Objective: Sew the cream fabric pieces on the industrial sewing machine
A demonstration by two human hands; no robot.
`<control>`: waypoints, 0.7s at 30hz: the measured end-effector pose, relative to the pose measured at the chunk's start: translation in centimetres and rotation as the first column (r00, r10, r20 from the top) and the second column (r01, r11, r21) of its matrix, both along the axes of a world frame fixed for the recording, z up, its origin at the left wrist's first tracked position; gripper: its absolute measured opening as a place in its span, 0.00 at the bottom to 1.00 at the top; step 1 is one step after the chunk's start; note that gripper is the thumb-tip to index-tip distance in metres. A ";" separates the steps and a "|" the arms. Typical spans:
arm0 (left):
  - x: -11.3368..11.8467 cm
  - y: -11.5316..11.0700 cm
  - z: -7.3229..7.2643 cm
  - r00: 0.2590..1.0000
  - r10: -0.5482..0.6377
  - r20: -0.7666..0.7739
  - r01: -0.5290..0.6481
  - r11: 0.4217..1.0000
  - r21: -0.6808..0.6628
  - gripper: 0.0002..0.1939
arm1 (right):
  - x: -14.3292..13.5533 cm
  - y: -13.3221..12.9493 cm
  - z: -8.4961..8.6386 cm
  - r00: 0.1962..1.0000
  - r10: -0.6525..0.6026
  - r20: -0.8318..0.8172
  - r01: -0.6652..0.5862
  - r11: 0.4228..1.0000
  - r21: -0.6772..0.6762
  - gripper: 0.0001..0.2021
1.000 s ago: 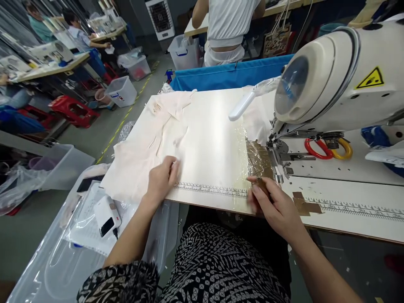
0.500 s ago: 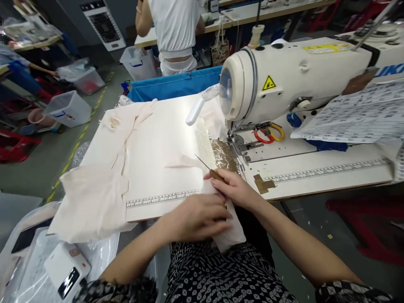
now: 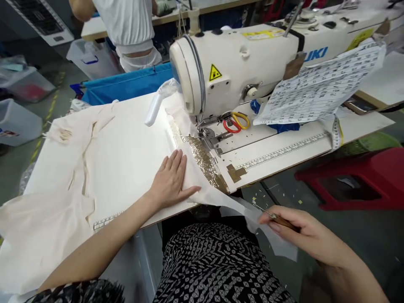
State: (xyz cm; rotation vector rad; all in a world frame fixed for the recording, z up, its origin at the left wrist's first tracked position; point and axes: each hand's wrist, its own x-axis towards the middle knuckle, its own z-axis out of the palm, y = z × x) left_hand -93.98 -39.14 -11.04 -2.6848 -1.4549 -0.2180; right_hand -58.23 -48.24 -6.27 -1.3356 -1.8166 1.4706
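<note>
My left hand [image 3: 170,179] lies flat on a pale fabric piece [image 3: 210,194] at the table's front edge, fingers stretched out and thumb spread. My right hand [image 3: 303,229] is out past the edge, closed around the wooden handle of an awl [image 3: 285,222], whose thin metal tip points left. The fabric stretches from under my left palm across to my right fingertips, and its loose end hangs below them. Whether those fingers also pinch the cloth is hard to make out. Just behind the fabric is the sewing machine [image 3: 233,71], its needle area near the brown tape.
Red and yellow scissors [image 3: 236,122] lie beside the needle area. Printed sheets [image 3: 318,90] lean against the machine. More pale fabric [image 3: 47,227] covers the table's left side. A red stool [image 3: 353,181] stands at right, and a person in white [image 3: 126,25] is beyond the blue cloth.
My right hand has moved right and down with the awl, drawing the fabric out. My left hand has gone from the lap side to lie flat on the table. The view has turned right.
</note>
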 end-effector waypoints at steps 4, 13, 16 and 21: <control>2.8 0.9 -0.5 0.994 -0.090 0.057 0.088 0.995 0.037 0.45 | 2.6 -2.1 0.5 0.996 -0.054 0.071 0.052 0.998 0.034 0.17; 3.3 4.8 -1.0 0.956 -0.266 0.124 0.235 0.947 0.219 0.37 | 3.0 -2.4 1.1 0.996 -0.081 -0.047 0.086 0.991 0.102 0.22; 3.5 5.3 -1.2 0.959 -0.259 0.118 0.232 0.952 0.199 0.39 | 3.6 -2.2 0.7 0.995 -0.073 -0.068 0.081 0.988 0.134 0.23; 5.0 4.5 0.1 0.997 -0.075 0.024 0.073 0.994 0.085 0.39 | 3.0 -2.1 0.4 0.995 -0.102 0.020 0.098 0.985 0.143 0.25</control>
